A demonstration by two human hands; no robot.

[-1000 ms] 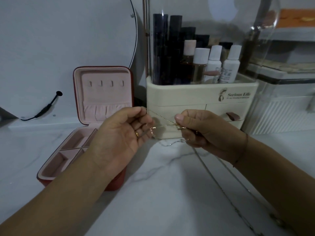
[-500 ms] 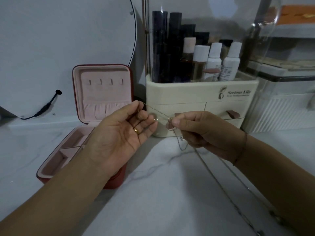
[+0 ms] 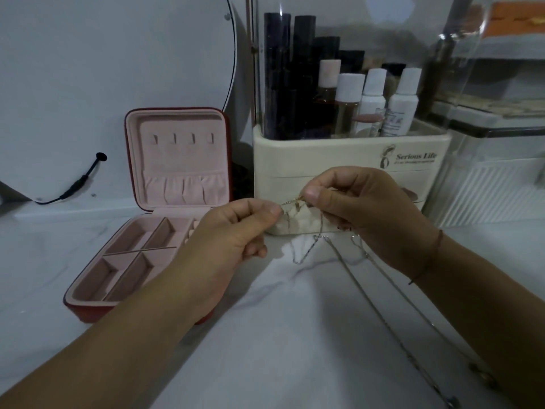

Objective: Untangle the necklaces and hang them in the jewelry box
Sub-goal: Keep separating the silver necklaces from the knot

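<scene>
Both hands are closer together than half a second ago, and the left one has rolled from palm-up to a curled fist, so the tight span between them is much shorter.

Left hand point(image 3: 233, 234): thumb and forefinger pinch one end of the gold necklace point(image 3: 290, 201), other fingers curled under, back of the hand up. Right hand point(image 3: 365, 211): thumb and forefinger pinch the same necklace just across the gap, a bit higher, wrist angled in from the right edge of the surface point(image 3: 265, 335). Both held up off it, in front of the cream organizer point(image 3: 339, 169).

Gold necklace's long axis runs left to right between the two pinches, rising slightly to the right. Silver necklace point(image 3: 306, 250) hangs in a loop below the right hand, then trails along the surface toward the near right corner. Cannot tell which right fingers hold it, or exactly where the two cross. My guess is they are not apart yet.

Jewelry box point(image 3: 180, 160) sits open toward the back left of the surface, lid upright, four hooks point(image 3: 182, 138) in a row near the top, nothing on them. It lies left of and behind the hands; left hand is nearer. Hanging likely means carrying a freed end left and up to a hook.
</scene>
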